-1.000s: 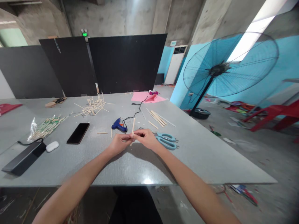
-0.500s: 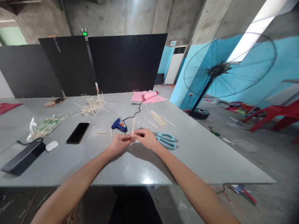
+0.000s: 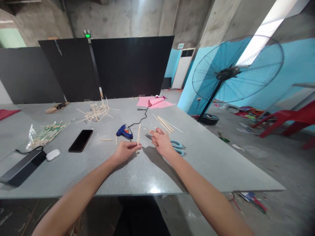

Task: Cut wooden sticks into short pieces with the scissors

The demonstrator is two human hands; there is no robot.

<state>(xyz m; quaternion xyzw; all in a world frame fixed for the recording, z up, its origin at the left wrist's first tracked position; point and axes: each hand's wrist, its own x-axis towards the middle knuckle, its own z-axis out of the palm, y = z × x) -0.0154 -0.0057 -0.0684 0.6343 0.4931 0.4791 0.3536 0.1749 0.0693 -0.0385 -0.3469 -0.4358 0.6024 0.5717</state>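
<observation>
In the head view, the left hand point(image 3: 126, 151) pinched a wooden stick point(image 3: 139, 133) roughly upright over the surface point(image 3: 204, 167); the right hand point(image 3: 161, 142), half curled, hovered apart from it by the scissors point(image 3: 177, 144), its grip impossible to tell. A glue gun point(image 3: 124, 131) lay beyond. Green print on the packet point(image 3: 48, 135) and lit sign point(image 3: 88, 35) was too small to read

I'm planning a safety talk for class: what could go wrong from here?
The right hand is close to the scissors and might brush the blades. The glue gun lies just beyond the left hand; if hot, it could burn skin. Only that hand holds the upright stick, so its grip might slip.
</observation>
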